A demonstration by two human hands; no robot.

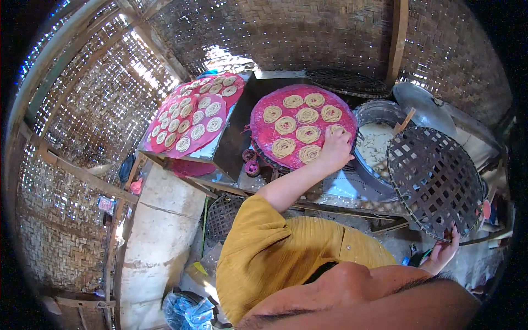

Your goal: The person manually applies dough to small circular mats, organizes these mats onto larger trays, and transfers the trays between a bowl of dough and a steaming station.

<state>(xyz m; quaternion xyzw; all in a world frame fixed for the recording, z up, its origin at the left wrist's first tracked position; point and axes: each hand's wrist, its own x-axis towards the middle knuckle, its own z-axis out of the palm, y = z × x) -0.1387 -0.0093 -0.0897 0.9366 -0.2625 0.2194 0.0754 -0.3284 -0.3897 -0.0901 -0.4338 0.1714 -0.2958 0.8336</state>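
My left hand point(336, 147) reaches over a round tray lined with pink cloth point(269, 135). Its fingers are curled down onto a pale noodle coil point(333, 130) near the right edge and partly cover it. Several more flat coils point(307, 115) lie spread over the same cloth. Low on the right, my right hand point(444, 250) grips the rim of a dark, open-weave bamboo tray point(434, 176), which is tilted and bears nothing that I can see.
Between the two trays stands a large metal pot point(379, 170) with pale contents and a wooden handle point(406, 118). A metal lid point(423, 110) leans behind. More coils on pink cloths point(192, 118) cover a metal box at left. A small pink-stained jar point(251, 166) stands nearby.
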